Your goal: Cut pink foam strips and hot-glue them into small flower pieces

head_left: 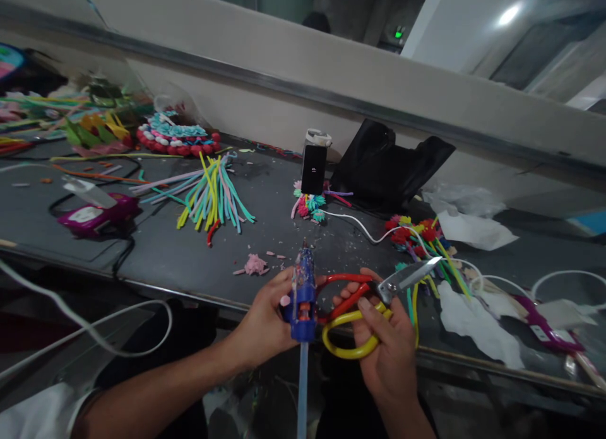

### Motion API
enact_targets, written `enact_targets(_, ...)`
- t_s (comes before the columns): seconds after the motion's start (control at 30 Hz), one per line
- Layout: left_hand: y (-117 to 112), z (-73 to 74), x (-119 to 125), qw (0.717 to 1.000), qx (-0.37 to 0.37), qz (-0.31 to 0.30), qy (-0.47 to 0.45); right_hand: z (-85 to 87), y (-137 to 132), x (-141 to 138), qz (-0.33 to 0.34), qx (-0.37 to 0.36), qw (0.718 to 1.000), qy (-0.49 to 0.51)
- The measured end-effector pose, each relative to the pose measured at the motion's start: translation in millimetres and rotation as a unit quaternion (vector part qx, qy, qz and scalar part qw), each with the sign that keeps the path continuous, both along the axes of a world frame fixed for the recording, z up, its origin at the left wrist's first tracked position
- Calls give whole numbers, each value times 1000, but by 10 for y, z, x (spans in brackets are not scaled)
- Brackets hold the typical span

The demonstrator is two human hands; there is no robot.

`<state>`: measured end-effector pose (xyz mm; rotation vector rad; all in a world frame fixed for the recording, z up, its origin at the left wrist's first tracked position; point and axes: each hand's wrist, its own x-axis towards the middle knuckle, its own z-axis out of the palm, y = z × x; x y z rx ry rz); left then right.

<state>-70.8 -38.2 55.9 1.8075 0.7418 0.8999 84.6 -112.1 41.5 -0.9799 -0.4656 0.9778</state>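
Note:
My left hand (267,316) is wrapped round a blue hot glue gun (303,300) whose nozzle points away over the table edge. A translucent glue stick (303,388) runs out of its back end toward me. In my right hand (388,344) are scissors (387,291) with one red and one yellow handle, their blades pointing up and right. The red handle loop reaches behind the glue gun; whether my left fingers touch it is hidden. Just beyond my left hand lies a fuzzy pink pipe-cleaner piece (254,264) with small pink bits.
Yellow and green pipe cleaners (213,193) lie left of centre, near a purple power strip (97,213). A phone (313,168) stands ahead, before a black bag (388,164). Pipe-cleaner flowers (407,234), crumpled paper (478,322) and a white cable (362,223) lie to the right.

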Motion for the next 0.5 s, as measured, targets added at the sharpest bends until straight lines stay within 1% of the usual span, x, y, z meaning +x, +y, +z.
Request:
enact_targets(0.13,5,-26,5,1000,-16,0,-4,12,0,24,5,3,1000,4)
enact_targets(0.2,15,-32,14,1000,-31,5,-2,17,2,38,0,-11,1000,-4)
enact_targets(0.27,24,-23,24,998,-58,12,2,14,6,60,-12,-40,999,-32)
enact_targets(0.37,27,8,36,993,-120,17,5,-1,10,99,-22,-83,993,-86)
enact_targets(0.43,22,25,39,988,-152,16,2,-2,8,122,-22,-92,990,-104)
enact_targets(0.5,17,31,37,987,-163,18,-3,14,6,143,-24,-90,990,-106)
